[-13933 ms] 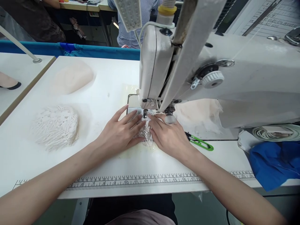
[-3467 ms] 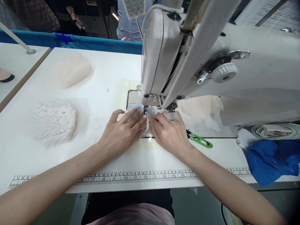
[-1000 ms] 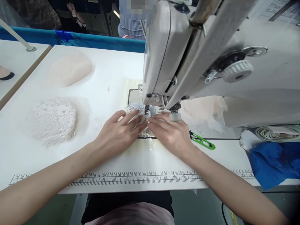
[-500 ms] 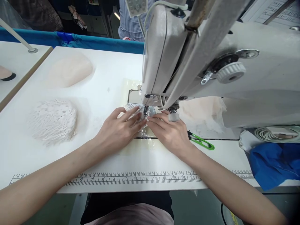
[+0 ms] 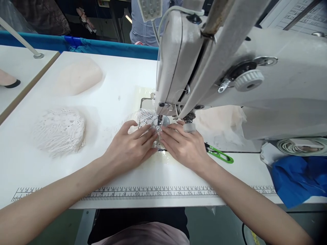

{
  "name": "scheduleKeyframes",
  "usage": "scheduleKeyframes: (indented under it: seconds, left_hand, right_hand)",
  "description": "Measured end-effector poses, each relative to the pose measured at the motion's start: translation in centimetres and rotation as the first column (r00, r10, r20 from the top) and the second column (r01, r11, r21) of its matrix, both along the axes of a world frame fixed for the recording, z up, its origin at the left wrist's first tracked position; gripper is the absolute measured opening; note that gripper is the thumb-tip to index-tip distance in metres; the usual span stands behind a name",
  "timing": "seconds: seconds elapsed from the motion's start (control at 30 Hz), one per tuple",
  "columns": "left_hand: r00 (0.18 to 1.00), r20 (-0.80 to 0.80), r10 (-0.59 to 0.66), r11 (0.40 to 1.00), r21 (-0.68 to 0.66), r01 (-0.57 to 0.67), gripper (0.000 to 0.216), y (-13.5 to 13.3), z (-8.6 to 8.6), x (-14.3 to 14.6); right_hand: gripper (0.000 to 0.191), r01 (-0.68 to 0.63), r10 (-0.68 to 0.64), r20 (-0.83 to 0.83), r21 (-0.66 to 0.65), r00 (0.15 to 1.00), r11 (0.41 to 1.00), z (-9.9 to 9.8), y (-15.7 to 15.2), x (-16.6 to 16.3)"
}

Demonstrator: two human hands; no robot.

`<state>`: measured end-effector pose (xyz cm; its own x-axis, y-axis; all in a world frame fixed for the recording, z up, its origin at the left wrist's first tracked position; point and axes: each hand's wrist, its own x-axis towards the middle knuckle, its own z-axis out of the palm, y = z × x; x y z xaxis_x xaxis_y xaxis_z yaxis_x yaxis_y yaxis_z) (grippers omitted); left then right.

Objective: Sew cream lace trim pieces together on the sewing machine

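A piece of white lace [image 5: 146, 116] lies under the presser foot [image 5: 160, 119] of a sewing machine [image 5: 170, 64]. From the left, my left hand [image 5: 131, 144] rests on the lace's near edge, fingers stretched out and thumb apart. My right hand [image 5: 185, 144] is just right of the needle area, its fingers pressed together at the lace edge; the machine's knob partly covers its fingertips. The two hands' fingertips nearly meet in front of the foot. Beside my right wrist lie green-handled thread snips [image 5: 219, 153].
Another white lace piece [image 5: 61, 131] and a pale moulded cup [image 5: 79, 76] lie on the left of the white table. Sheer pale fabric [image 5: 219, 119] is under the machine arm. A blue cloth [image 5: 296, 180] sits at right. A ruler strip [image 5: 153, 194] runs along the front edge.
My left hand has shifted slightly down towards me, its fingers drawn back from the foot. More of the lace shows behind and left of the fingers. My right hand stays about where it was.
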<state>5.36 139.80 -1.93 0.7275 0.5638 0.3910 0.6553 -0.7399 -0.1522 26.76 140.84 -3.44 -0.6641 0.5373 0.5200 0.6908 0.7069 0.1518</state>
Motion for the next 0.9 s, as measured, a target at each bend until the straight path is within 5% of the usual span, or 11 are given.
scheduleKeyframes:
  seconds: [0.67,0.9]
  left_hand:
    - [0.988,0.153,0.001,0.991,-0.129,0.019,0.029,0.8,-0.9,-0.4]
    - [0.993,0.117,-0.008,0.997,-0.077,0.017,0.028,1.2,-0.9,-0.4]
  right_hand:
    - [0.02,0.021,-0.021,-0.001,-0.051,1.0,0.998,0.0,0.3,-0.2]
    - [0.023,0.059,-0.058,0.025,-0.028,0.998,0.998,-0.1,0.4,-0.4]
